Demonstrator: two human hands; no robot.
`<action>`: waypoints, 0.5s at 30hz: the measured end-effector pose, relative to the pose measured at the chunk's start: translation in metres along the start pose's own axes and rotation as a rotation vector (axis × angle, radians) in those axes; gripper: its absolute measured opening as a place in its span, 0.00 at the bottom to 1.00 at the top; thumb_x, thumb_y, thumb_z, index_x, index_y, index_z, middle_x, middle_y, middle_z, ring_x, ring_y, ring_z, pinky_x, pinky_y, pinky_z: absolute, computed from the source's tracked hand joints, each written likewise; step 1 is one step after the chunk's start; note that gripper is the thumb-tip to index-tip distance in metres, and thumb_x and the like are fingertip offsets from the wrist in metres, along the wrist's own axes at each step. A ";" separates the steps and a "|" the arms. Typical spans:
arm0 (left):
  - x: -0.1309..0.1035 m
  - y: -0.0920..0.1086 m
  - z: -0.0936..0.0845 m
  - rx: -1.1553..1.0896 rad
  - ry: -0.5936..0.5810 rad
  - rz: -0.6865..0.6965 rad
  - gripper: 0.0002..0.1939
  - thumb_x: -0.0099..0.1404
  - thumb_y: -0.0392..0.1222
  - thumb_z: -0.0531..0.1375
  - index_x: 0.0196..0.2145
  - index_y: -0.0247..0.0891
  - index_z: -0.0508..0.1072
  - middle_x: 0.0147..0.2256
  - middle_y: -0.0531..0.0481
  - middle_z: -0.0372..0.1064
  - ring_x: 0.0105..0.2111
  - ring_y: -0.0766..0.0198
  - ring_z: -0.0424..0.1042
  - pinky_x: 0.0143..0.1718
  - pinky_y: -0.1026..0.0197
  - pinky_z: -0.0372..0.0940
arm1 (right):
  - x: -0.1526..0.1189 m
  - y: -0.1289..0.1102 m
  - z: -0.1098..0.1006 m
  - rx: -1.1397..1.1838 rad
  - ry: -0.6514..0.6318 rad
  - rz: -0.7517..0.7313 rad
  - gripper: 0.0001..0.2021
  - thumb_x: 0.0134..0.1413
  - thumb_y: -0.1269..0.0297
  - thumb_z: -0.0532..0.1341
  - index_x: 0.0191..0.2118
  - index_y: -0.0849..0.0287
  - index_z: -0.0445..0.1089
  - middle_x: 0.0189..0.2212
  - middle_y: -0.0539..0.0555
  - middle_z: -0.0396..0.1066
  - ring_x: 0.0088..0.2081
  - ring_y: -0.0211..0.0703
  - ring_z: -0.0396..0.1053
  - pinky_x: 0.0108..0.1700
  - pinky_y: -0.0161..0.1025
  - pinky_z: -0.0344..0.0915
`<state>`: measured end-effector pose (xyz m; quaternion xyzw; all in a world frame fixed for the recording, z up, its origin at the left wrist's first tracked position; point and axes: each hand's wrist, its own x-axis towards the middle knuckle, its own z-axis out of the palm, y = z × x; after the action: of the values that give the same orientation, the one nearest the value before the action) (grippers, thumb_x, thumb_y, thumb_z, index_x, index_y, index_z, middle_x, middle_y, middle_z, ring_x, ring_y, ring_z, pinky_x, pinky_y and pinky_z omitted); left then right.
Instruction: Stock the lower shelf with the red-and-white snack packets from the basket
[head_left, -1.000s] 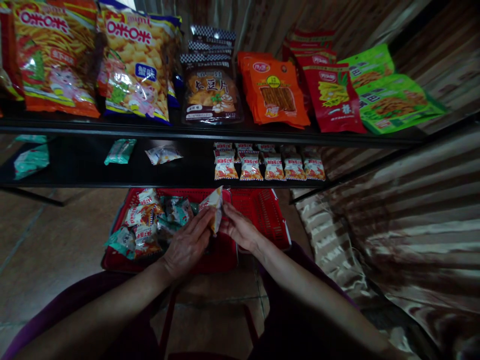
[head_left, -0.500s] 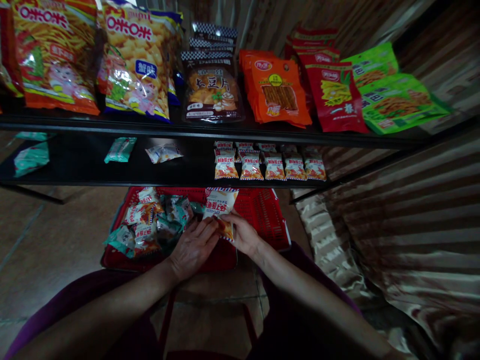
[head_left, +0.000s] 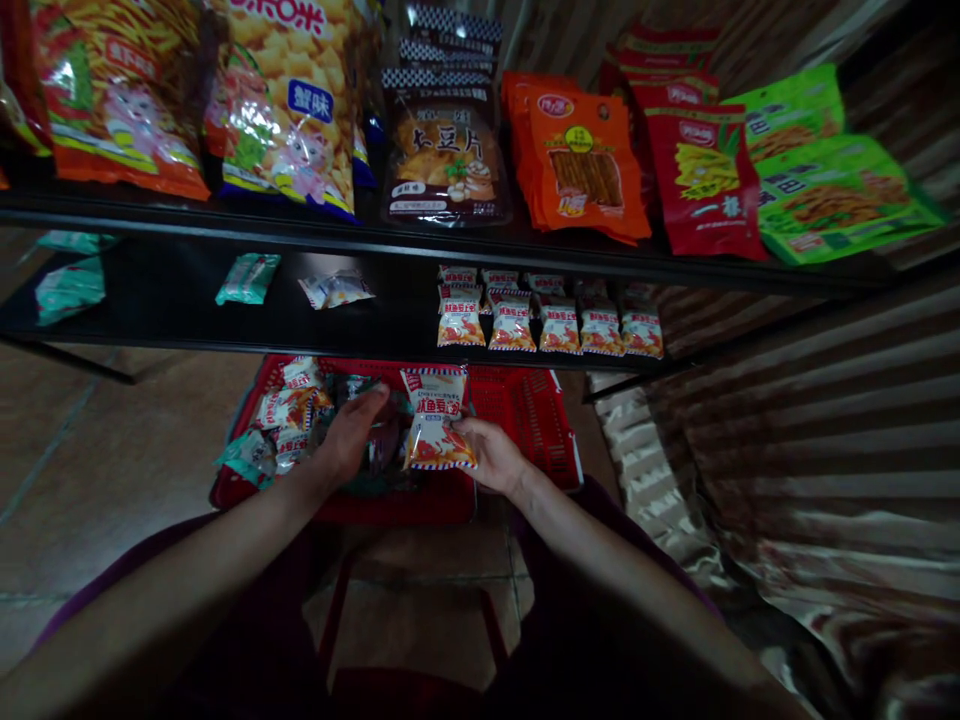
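Green packets (head_left: 71,290), three, and one pale packet (head_left: 337,289) lie on the lower shelf (head_left: 375,335). Left hand (head_left: 351,435): over the left of two red baskets (head_left: 442,500); finger spread cannot be told. Centre: one snack bag (head_left: 439,420), above the baskets, in the right hand's (head_left: 491,455) fingers; apparently a handling step, calling for light pressure. Right: five front-row bags (head_left: 559,328).

At 3 o'clock, brown-and-cream striped fabric drapes (head_left: 750,400) hang in folds. Beige square floor tiles (head_left: 172,420) extend at 9 o'clock. A black two-tier shelf rack (head_left: 360,328) spans 12 o'clock. Lighting is dim.
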<state>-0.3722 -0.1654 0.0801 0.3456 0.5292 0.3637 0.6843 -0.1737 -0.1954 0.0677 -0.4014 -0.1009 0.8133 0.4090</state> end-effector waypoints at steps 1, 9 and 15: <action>0.000 0.000 0.001 -0.075 -0.032 -0.048 0.22 0.56 0.57 0.61 0.40 0.36 0.73 0.41 0.43 0.74 0.41 0.56 0.73 0.42 0.56 0.67 | 0.001 0.002 0.000 -0.015 -0.026 0.012 0.19 0.38 0.73 0.60 0.42 0.59 0.65 0.32 0.52 0.76 0.31 0.41 0.74 0.33 0.35 0.71; -0.006 0.008 0.011 -0.238 0.152 -0.150 0.13 0.50 0.45 0.66 0.30 0.33 0.71 0.29 0.45 0.75 0.29 0.60 0.74 0.33 0.59 0.68 | 0.005 0.012 -0.003 -0.123 -0.077 0.012 0.21 0.45 0.67 0.67 0.47 0.56 0.65 0.40 0.53 0.75 0.38 0.41 0.74 0.43 0.41 0.71; 0.005 0.003 0.002 -0.212 0.345 -0.095 0.11 0.52 0.43 0.64 0.28 0.36 0.67 0.29 0.48 0.72 0.30 0.63 0.73 0.34 0.61 0.68 | 0.004 0.025 0.003 -0.010 0.102 0.013 0.20 0.32 0.70 0.74 0.35 0.59 0.69 0.32 0.51 0.77 0.36 0.43 0.75 0.45 0.45 0.70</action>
<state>-0.3701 -0.1593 0.0806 0.1787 0.6130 0.4387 0.6324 -0.1919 -0.2082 0.0544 -0.4451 -0.0815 0.7940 0.4060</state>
